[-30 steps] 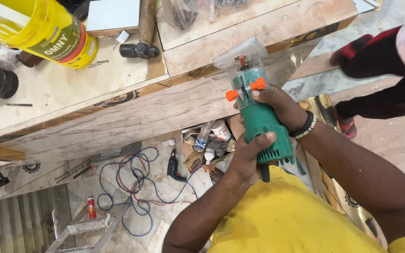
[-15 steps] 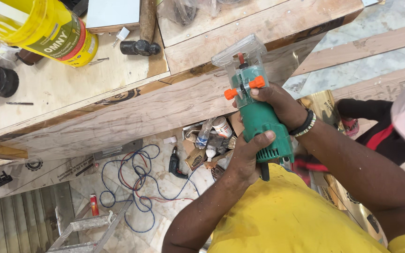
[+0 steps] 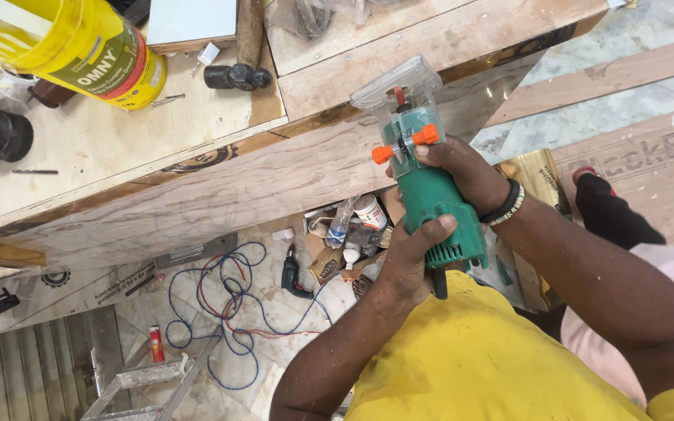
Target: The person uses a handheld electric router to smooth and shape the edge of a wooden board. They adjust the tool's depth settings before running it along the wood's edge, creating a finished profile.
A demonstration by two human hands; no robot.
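Head view, nearest: person in a yellow shirt, both bare hands wrapped around a green plastic-bodied hand router with orange knobs and a clear base [image 3: 423, 179].
Left hand [image 3: 407, 261]: fingers clenched around the lower green body near the cord end, thumb lying on the casing.
Right hand [image 3: 462, 171]: fingers grasping the upper body just below the orange knobs; a black and white bead bracelet [image 3: 505, 204] sits on that wrist.
Router position: held up in the air in front of the chest, clear base [image 3: 395, 86] tilted toward the long pale wooden board edge [image 3: 259, 183], close to it; whether it touches cannot be told.
Progress: judging by the pose, the tool is only being brought to the board; no fresh cut groove shows along the edge, so the trimming looks still ahead.
Room below: floor gap between person and bench, crowded with tangled blue and red cables [image 3: 228, 296], a dark drill [image 3: 294, 277] and small bottles.
Room ahead: benchtop carries a yellow plastic bucket [image 3: 72, 47] and a black-headed hammer [image 3: 239, 66], well apart from the router.
Right side: another person's dark sleeve [image 3: 610, 214] near the right forearm, tightening that side.
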